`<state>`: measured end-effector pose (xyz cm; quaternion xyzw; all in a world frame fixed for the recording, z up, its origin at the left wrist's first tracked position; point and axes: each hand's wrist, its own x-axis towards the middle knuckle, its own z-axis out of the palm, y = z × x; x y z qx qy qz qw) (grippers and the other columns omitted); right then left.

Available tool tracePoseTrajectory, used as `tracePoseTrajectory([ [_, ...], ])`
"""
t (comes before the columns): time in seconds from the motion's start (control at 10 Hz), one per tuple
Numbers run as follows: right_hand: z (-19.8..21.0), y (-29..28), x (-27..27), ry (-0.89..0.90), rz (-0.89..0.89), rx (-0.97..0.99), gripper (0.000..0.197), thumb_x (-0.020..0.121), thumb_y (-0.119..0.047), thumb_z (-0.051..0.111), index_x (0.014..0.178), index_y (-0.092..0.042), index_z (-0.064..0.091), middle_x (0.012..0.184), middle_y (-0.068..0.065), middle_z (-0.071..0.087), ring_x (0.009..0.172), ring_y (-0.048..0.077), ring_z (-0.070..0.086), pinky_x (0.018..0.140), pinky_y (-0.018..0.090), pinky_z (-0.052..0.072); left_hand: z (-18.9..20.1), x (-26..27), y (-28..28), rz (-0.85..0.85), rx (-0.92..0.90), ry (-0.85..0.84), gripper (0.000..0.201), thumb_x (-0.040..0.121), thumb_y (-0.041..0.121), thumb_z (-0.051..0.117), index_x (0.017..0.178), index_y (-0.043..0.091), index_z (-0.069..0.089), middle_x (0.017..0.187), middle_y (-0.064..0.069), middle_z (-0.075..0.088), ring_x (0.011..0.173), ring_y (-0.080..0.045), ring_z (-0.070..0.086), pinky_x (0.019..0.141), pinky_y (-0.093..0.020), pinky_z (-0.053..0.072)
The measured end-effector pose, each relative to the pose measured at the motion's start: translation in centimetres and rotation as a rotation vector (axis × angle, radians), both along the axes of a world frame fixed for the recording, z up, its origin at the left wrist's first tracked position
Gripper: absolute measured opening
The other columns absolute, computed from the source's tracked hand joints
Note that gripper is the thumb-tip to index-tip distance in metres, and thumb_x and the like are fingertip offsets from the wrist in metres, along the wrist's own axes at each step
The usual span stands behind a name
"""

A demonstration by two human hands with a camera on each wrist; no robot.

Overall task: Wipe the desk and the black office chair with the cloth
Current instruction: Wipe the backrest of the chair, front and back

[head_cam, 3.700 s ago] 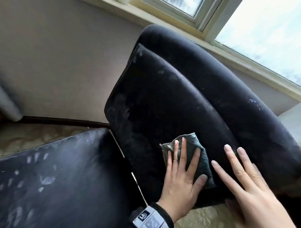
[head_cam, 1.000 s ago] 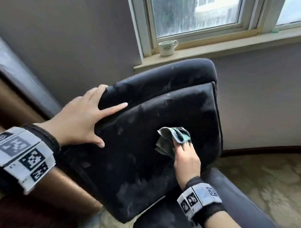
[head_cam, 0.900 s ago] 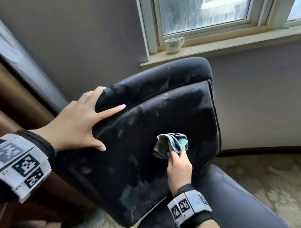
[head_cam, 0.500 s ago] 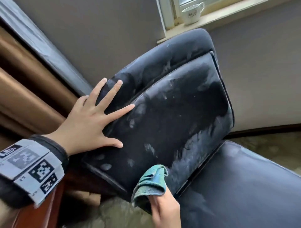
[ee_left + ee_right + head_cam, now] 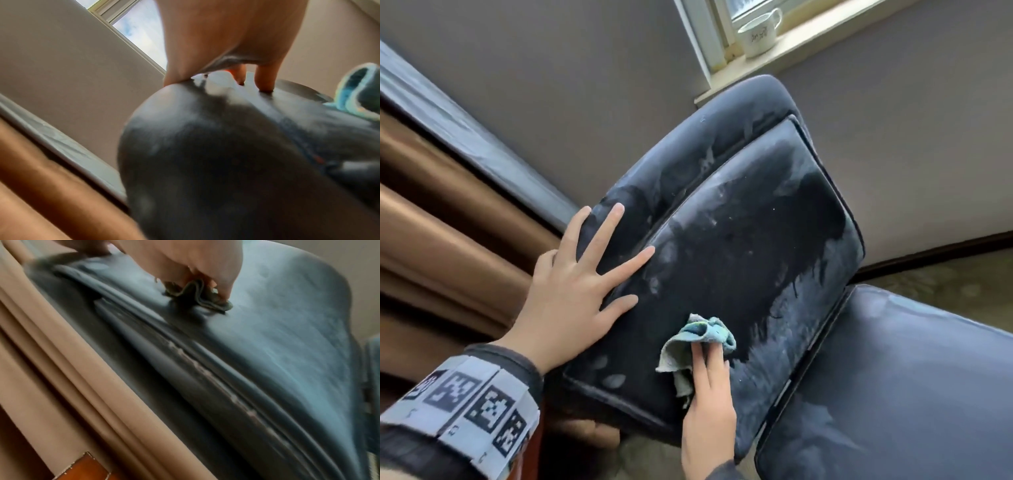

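Observation:
The black office chair's backrest (image 5: pixel 750 240) fills the middle of the head view, streaked with damp marks, and its seat (image 5: pixel 893 394) lies at the lower right. My left hand (image 5: pixel 578 291) lies flat on the backrest's left edge with its fingers spread. My right hand (image 5: pixel 709 394) holds a bunched teal cloth (image 5: pixel 698 339) against the lower part of the back cushion. In the right wrist view the fingers (image 5: pixel 222 288) pinch the folded cloth (image 5: pixel 197 295) on the chair (image 5: pixel 277 337). The left wrist view shows my left hand (image 5: pixel 226 32) on the chair (image 5: pixel 226 154) and the cloth (image 5: pixel 357 91) at far right.
A white cup (image 5: pixel 758 32) stands on the window sill (image 5: pixel 808 41) above the chair. Brown curtains (image 5: pixel 431 240) hang to the left, close to the backrest. A grey wall (image 5: pixel 911 137) is behind, and patterned carpet (image 5: pixel 945 274) shows at right.
My right hand has carried the cloth up from the backrest's lower edge onto the cushion. The left hand stays spread on the left edge.

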<state>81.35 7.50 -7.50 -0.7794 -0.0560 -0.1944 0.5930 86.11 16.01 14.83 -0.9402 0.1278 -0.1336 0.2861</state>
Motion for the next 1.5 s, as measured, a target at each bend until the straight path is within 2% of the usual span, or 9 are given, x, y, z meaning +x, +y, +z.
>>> tracePoseTrajectory([
  [0.1, 0.0, -0.5, -0.3, 0.017, -0.095, -0.057, 0.071, 0.084, -0.018, 0.037, 0.14, -0.058, 0.017, 0.154, -0.009, 0.023, 0.129, 0.006, 0.033, 0.1, 0.01, 0.034, -0.1, -0.3, -0.2, 0.011, -0.006, -0.015, 0.055, 0.082, 0.054, 0.039, 0.134, 0.041, 0.051, 0.157, -0.009, 0.022, 0.138, -0.044, 0.027, 0.069, -0.043, 0.044],
  [0.2, 5.0, 0.5, -0.6, -0.14, -0.072, -0.046, 0.039, 0.1, -0.035, 0.031, 0.128, -0.026, 0.055, 0.141, 0.018, 0.044, 0.131, 0.009, 0.04, 0.101, 0.017, 0.04, -0.3, -0.5, -0.2, 0.023, -0.018, -0.029, 0.054, 0.081, 0.049, 0.041, 0.134, 0.042, 0.049, 0.157, -0.008, 0.022, 0.138, -0.044, 0.027, 0.069, -0.043, 0.044],
  [0.6, 10.6, -0.1, 5.2, -0.216, 0.019, 0.052, 0.056, 0.077, 0.015, 0.05, 0.13, -0.003, 0.053, 0.15, 0.015, 0.028, 0.142, 0.025, 0.024, 0.094, 0.043, 0.049, -0.2, 0.6, 0.3, -0.023, -0.107, -0.043, 0.066, 0.076, 0.01, 0.049, 0.135, 0.038, 0.049, 0.157, -0.003, 0.023, 0.139, -0.04, 0.027, 0.075, -0.046, 0.044],
  [0.8, 7.0, 3.2, 2.9, -0.241, 0.003, -0.307, 0.036, 0.091, -0.043, 0.054, 0.09, -0.009, 0.066, 0.128, 0.016, 0.057, 0.126, 0.024, 0.05, 0.106, 0.036, 0.04, -0.7, 0.7, 0.3, -0.008, -0.123, -0.083, 0.069, 0.073, 0.009, 0.046, 0.138, 0.031, 0.047, 0.157, -0.002, 0.025, 0.138, -0.038, 0.029, 0.074, -0.045, 0.044],
  [0.9, 4.4, 1.4, 1.5, -0.56, 0.092, 0.35, 0.05, 0.049, -0.043, 0.065, 0.098, -0.034, 0.069, 0.112, -0.007, 0.067, 0.121, -0.006, 0.048, 0.105, 0.014, 0.035, -0.6, 0.5, 0.2, -0.002, -0.128, -0.089, 0.066, 0.077, 0.016, 0.039, 0.14, 0.032, 0.042, 0.157, 0.0, 0.024, 0.139, -0.036, 0.029, 0.075, -0.045, 0.045],
  [1.1, 11.2, -6.0, 16.6, -0.267, 0.084, -0.023, 0.052, 0.078, 0.014, 0.032, 0.119, 0.002, 0.06, 0.137, 0.017, 0.049, 0.137, 0.029, 0.031, 0.108, 0.049, 0.035, -0.5, 1.0, -0.5, 0.051, -0.137, -0.097, 0.068, 0.077, 0.017, 0.04, 0.144, 0.027, 0.035, 0.157, 0.003, 0.025, 0.139, -0.032, 0.03, 0.076, -0.043, 0.045],
  [1.2, 10.6, -4.2, 13.1, -0.409, 0.274, -0.113, 0.044, 0.101, -0.031, 0.034, 0.111, 0.001, 0.063, 0.134, 0.019, 0.052, 0.132, 0.026, 0.04, 0.106, 0.054, 0.035, -0.6, 0.9, -0.5, 0.081, -0.165, -0.084, 0.073, 0.074, 0.016, 0.043, 0.145, 0.028, 0.035, 0.157, 0.005, 0.022, 0.14, -0.03, 0.029, 0.079, -0.042, 0.043],
  [1.3, 8.9, -5.7, 10.3, -0.763, 0.412, -0.311, 0.025, 0.099, -0.014, 0.045, 0.109, -0.009, 0.068, 0.134, 0.01, 0.054, 0.132, 0.023, 0.043, 0.105, 0.042, 0.039, -0.5, 0.8, -0.6, 0.092, -0.185, -0.076, 0.078, 0.072, 0.015, 0.048, 0.147, 0.027, 0.032, 0.158, 0.007, 0.021, 0.141, -0.028, 0.029, 0.079, -0.038, 0.041],
  [1.5, 12.3, -9.2, 19.5, -0.421, 0.087, -0.289, 0.057, 0.089, 0.007, 0.014, 0.118, 0.0, 0.063, 0.13, 0.015, 0.056, 0.128, 0.031, 0.046, 0.1, 0.047, 0.044, -0.6, 1.5, -1.0, 0.092, -0.191, -0.098, 0.079, 0.069, 0.011, 0.053, 0.145, 0.028, 0.036, 0.157, 0.007, 0.023, 0.14, -0.029, 0.028, 0.079, -0.041, 0.042],
])
